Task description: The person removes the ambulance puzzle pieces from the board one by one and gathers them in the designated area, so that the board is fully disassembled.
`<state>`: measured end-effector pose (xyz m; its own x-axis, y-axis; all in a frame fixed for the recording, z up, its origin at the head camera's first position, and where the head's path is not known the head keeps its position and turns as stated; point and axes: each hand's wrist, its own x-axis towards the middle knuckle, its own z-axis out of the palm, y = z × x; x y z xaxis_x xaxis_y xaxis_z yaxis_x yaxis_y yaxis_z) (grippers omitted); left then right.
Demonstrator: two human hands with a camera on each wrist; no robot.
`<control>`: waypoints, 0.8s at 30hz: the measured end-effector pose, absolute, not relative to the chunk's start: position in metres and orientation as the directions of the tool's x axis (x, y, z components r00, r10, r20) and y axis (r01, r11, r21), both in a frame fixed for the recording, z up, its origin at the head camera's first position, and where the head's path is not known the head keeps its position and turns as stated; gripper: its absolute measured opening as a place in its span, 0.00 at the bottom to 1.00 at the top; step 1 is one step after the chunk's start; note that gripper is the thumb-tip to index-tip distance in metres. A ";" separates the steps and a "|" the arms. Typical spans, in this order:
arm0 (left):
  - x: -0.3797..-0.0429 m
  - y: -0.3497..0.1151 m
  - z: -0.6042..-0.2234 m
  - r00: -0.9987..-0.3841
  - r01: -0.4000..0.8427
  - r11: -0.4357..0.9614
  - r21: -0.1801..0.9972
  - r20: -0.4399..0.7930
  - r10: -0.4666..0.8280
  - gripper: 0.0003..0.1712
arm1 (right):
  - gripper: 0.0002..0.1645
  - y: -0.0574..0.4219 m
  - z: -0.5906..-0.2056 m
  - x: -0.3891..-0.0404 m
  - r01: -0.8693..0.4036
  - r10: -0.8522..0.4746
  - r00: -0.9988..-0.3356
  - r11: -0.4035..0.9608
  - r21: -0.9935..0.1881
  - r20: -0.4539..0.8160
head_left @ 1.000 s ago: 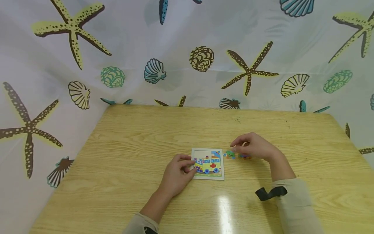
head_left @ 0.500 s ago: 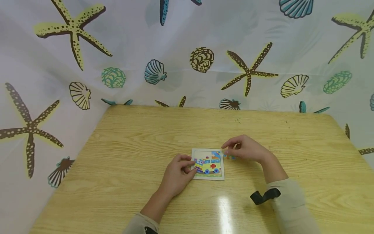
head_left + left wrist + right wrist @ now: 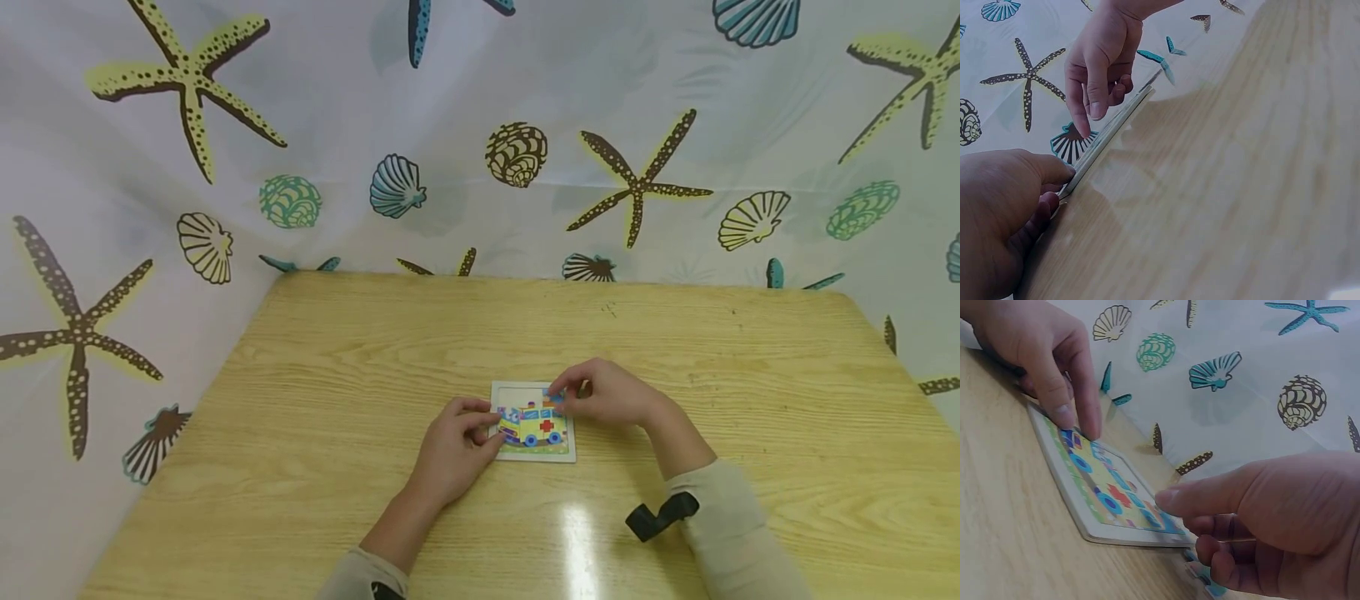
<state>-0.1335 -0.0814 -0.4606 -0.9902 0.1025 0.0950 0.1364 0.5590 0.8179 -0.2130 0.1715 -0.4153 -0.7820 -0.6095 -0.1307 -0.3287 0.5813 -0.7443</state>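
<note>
A small framed jigsaw puzzle [image 3: 534, 450] lies flat on the table, its picture a yellow ambulance with a red cross. At its upper left, part of the pale tray shows bare. My left hand [image 3: 455, 446] holds the puzzle by its left edge, thumb and fingertips over the picture; the right wrist view shows this left hand [image 3: 1054, 369] too. My right hand [image 3: 611, 393] is over the puzzle's upper right corner, with thumb and index finger pointing at it. No piece shows between those fingers in either wrist view. Loose puzzle pieces [image 3: 1204, 572] lie beside the frame, below my right hand.
The wood-grain table [image 3: 360, 350] reaches back to a white curtain [image 3: 450, 100] printed with starfish and shells, which also hangs along the left and right sides. A black strap [image 3: 662, 517] hangs from my right sleeve.
My right hand has moved left and slightly nearer, from above the loose pieces to the puzzle's upper right corner. My left hand and the frame have stayed in place.
</note>
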 end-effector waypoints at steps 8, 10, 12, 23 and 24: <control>-0.134 -0.081 -0.462 -0.987 0.155 0.554 0.818 0.111 0.114 0.12 | 0.12 0.164 -0.419 -0.211 -0.339 -0.621 -0.768 0.597 -0.727 -0.152; -0.134 -0.081 -0.462 -0.987 0.156 0.554 0.818 0.110 0.114 0.12 | 0.12 0.162 -0.420 -0.210 -0.337 -0.617 -0.770 0.608 -0.719 -0.160; -0.134 -0.081 -0.462 -0.988 0.151 0.556 0.817 0.106 0.111 0.12 | 0.13 0.161 -0.419 -0.208 -0.336 -0.610 -0.775 0.618 -0.710 -0.164; -0.134 -0.082 -0.461 -0.988 0.155 0.555 0.817 0.113 0.110 0.12 | 0.12 0.155 -0.415 -0.204 -0.341 -0.597 -0.784 0.640 -0.688 -0.167; -0.134 -0.082 -0.462 -0.988 0.155 0.552 0.819 0.113 0.110 0.12 | 0.11 0.155 -0.416 -0.205 -0.348 -0.600 -0.784 0.641 -0.684 -0.162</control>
